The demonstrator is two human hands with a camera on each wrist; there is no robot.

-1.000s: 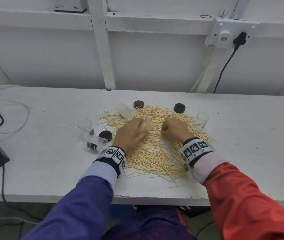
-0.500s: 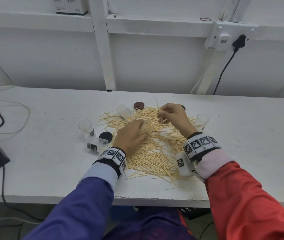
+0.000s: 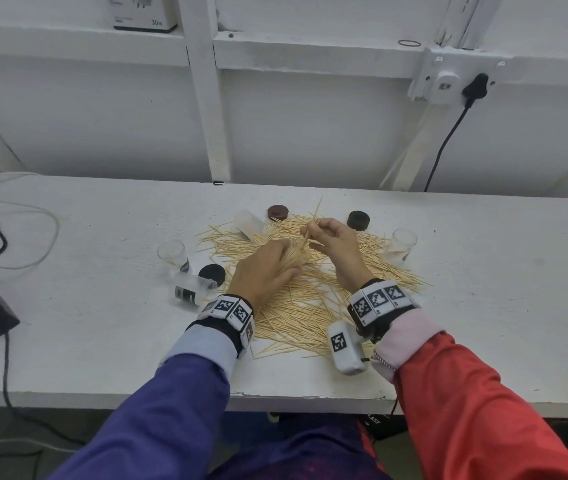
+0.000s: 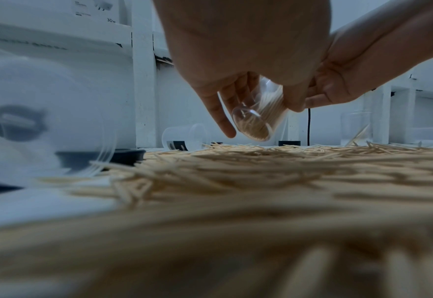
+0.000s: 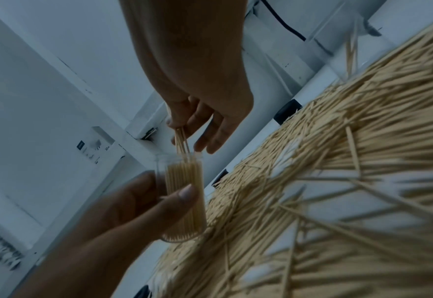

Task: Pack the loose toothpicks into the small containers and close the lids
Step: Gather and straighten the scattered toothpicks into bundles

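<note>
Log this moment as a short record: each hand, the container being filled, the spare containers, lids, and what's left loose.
left hand: grips a clear container, nearly full
right hand: pinches a few toothpicks, tips at the container's mouth
spare containers: two upright, two on their sides
lids: three, all off
loose pile: large, spread on table

A heap of toothpicks (image 3: 313,292) lies mid-tabletop (image 3: 483,323), two lids (image 3: 277,212) behind it, an upright container (image 3: 401,244) at its right edge, a third lid (image 3: 212,274) and two more containers (image 3: 171,254) to its left, and a socket (image 3: 449,79) on the wall behind.
</note>
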